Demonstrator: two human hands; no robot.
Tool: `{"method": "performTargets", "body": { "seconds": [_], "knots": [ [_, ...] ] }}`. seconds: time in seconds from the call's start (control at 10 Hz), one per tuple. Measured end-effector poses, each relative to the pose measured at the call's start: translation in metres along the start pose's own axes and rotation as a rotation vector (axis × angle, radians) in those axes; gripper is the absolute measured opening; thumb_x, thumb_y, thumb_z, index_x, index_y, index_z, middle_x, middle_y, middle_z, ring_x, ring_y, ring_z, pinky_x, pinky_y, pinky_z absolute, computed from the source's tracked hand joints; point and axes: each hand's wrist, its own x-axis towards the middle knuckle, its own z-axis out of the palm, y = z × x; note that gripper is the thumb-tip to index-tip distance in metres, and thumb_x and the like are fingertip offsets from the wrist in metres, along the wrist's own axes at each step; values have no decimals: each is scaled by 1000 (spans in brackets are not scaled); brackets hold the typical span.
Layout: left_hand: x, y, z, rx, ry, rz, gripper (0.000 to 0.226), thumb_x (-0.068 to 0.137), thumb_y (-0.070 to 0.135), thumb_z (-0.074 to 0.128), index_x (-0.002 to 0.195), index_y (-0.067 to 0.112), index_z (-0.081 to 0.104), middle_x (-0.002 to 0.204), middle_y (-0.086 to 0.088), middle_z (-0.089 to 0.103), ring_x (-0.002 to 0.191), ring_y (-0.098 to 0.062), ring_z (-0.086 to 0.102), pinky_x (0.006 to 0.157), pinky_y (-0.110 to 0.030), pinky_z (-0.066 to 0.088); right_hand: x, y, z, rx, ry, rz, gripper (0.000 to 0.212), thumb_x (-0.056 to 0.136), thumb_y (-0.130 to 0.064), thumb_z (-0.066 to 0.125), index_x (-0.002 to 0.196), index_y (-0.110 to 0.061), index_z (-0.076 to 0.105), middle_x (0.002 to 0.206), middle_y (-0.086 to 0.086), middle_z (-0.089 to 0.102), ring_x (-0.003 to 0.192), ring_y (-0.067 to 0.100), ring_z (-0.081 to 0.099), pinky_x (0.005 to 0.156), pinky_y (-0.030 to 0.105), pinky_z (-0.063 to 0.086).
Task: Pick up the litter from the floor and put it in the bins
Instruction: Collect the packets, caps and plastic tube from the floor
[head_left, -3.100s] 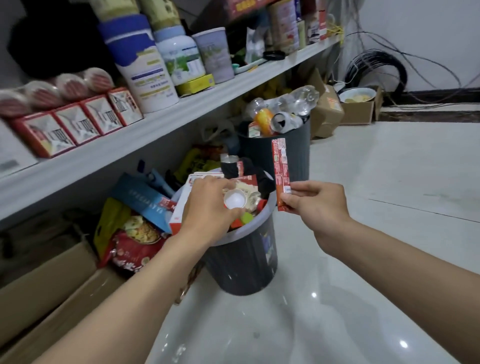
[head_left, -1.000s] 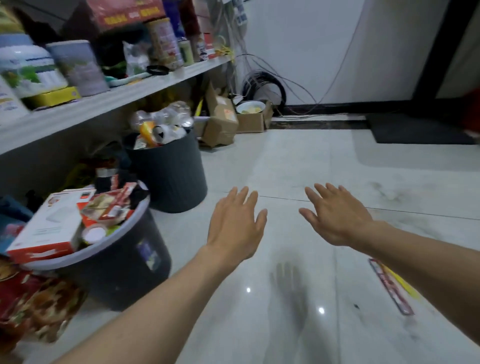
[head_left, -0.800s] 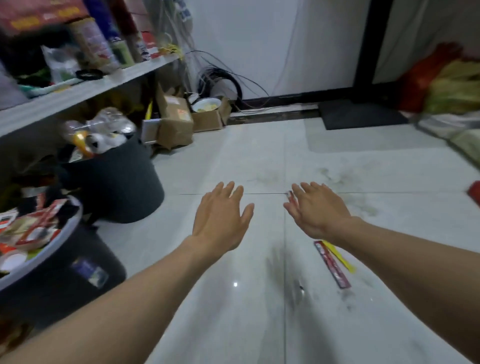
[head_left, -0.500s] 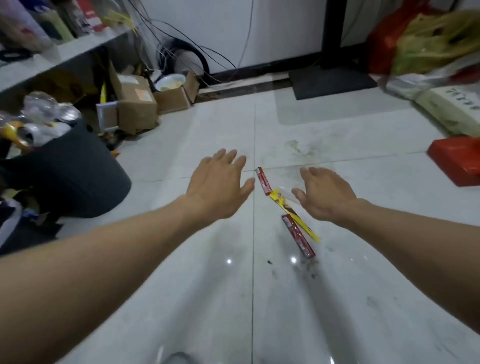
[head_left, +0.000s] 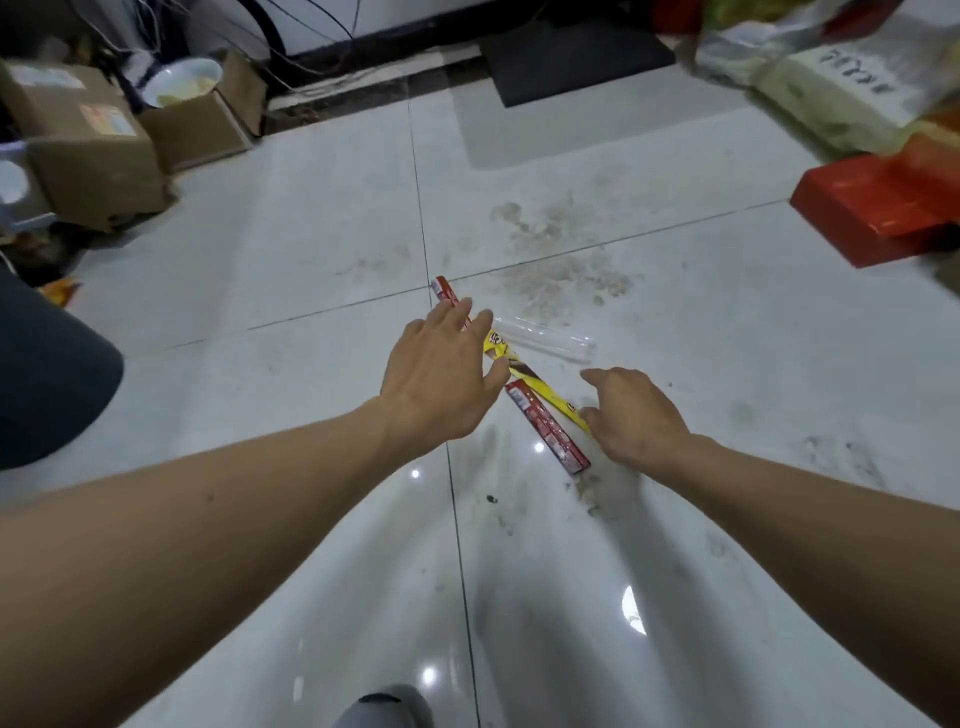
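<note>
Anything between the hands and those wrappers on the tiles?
Nothing visible. The left hand hovers over the upper long red wrapper; the right hand is beside the yellow wrapper strip and lower long red wrapper. A clear plastic sleeve lies just beyond them.

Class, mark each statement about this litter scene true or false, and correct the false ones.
1. The yellow wrapper lies on the floor. True.
2. The left hand grips a bottle. False: it is open, holding nothing.
3. The red box lies left of the left hand. False: it lies right of the right hand.
4. A bowl sits in a cardboard box. True.
5. The nearer red wrapper lies on the red box. False: it lies on the floor by the right hand.
</note>
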Motion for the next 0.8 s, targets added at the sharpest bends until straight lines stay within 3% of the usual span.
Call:
{"method": "performTargets", "body": {
  "seconds": [0.3,0.5,0.7,0.8],
  "knots": [
    [-3,-10,45,-5,-113,13,63,100,48,30,154,19,15,161,-7,14,148,-25,11,117,-39,17,23,1,37,192,18,180,24,84,-4,58,108,-2,64,105,14,66,97,33,61,83,45,53],
    [-1,-9,53,-7,-134,39,63,100,48,29,154,19,14,161,-6,13,148,-25,11,117,-39,17,32,-7,51,269,37,255,20,84,-13,70,103,-8,66,100,8,66,90,28,62,76,39,54],
    [1,-1,58,-30,-141,58,62,100,47,31,154,19,16,161,-7,14,148,-25,12,116,-39,19,28,-5,59,256,64,253,12,88,-11,65,99,-10,69,94,9,67,84,28,61,70,34,51],
    [-1,3,61,-36,-151,71,62,100,47,31,154,20,15,161,-7,14,147,-25,13,117,-39,19,22,-1,58,369,67,306,11,87,-9,66,97,-9,70,94,11,69,82,27,64,76,35,54]
  ]
}}
